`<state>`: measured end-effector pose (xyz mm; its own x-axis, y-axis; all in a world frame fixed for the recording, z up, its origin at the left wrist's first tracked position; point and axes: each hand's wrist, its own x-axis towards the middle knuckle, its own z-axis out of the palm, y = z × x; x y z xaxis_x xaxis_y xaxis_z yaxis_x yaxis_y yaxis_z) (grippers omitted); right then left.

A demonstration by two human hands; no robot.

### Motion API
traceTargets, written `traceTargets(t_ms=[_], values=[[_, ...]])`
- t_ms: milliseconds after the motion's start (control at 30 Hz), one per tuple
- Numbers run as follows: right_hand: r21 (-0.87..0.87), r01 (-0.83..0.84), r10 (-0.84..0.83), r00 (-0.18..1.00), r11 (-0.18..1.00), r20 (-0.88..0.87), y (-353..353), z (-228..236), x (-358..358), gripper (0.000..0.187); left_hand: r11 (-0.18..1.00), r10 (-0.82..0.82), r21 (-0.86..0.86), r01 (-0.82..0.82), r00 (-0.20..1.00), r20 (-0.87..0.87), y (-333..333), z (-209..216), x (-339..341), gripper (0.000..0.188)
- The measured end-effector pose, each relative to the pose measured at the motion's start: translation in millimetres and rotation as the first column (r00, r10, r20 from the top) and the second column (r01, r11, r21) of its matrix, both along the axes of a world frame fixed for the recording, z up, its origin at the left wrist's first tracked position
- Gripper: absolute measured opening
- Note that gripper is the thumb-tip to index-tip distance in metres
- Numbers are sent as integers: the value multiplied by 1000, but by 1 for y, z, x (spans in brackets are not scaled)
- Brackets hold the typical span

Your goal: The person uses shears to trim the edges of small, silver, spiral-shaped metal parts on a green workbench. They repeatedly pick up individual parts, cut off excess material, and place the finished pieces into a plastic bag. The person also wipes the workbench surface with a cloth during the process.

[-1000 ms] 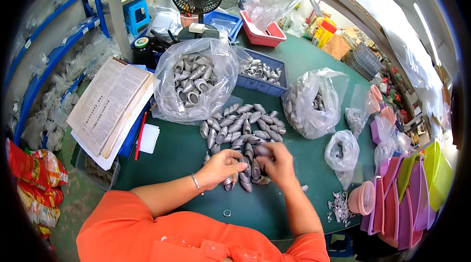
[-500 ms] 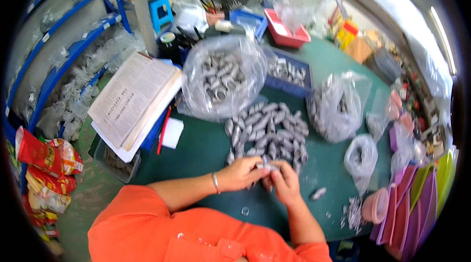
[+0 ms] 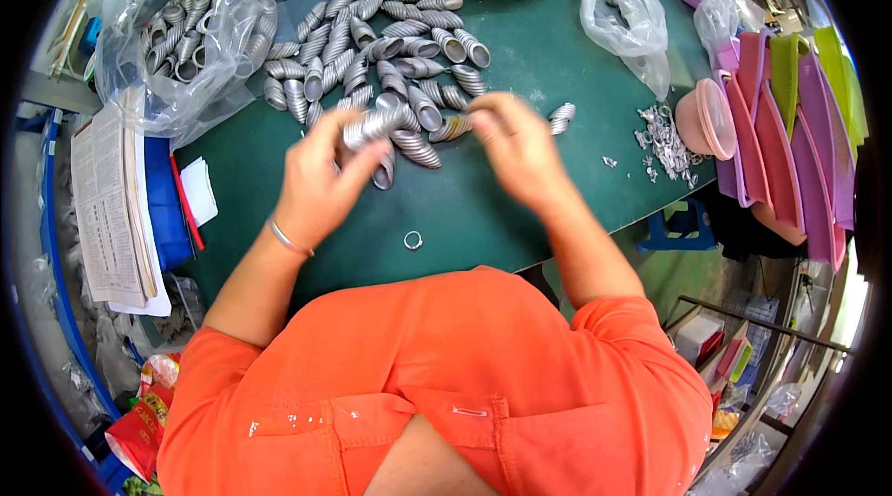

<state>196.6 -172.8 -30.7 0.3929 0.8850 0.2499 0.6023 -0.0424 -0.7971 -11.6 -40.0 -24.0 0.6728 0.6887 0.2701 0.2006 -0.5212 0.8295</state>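
Between the thumb and fingers of my left hand (image 3: 325,176) is a grey ribbed tube piece (image 3: 373,127), held above the near edge of a pile. My right hand (image 3: 522,152) is slightly blurred, its thumb and forefinger a little apart. Their tips are beside a brownish ribbed piece (image 3: 452,128); whether they touch it I cannot tell. Many similar grey ribbed pieces (image 3: 390,48) with slanted open ends lie heaped on the green table (image 3: 483,217). One loose ribbed piece (image 3: 561,118) sits right of my right hand. A small clear ring (image 3: 413,240) lies near the table's front edge.
At the left are a clear bag (image 3: 223,69) of ribbed pieces, an open book (image 3: 107,208) and a red pen (image 3: 187,203). Further right are a plastic bag (image 3: 627,18), small grey scraps (image 3: 669,145), a pink cup (image 3: 703,120) and stacked coloured trays (image 3: 780,115).
My hands were together on a small grey piece; now they are apart, the left holding a ribbed piece, the right off to its right. The view has tilted down toward my body.
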Motion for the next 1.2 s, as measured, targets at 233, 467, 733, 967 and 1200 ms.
traceTargets(t_ms=[233,467,733,967,1200], values=[[-182,407,-321,872,895,370,-54,-30,79,30,990,-124,-93,109,976,-176,25,0,-13,28],[852,71,-364,920,519,145,-8,62,32,35,891,-441,-22,453,856,-271,1,-7,-33,29],[148,-201,127,907,968,402,30,-12,-1,24,811,-516,138,569,806,-290,-28,-38,-21,18],[29,-406,407,913,913,-39,2,-19,-37,11,757,-340,-571,319,937,73,-19,-18,-10,12],[-165,133,-153,981,977,-118,-15,-21,46,11,606,-4,-773,187,973,232,-4,-15,-24,32]])
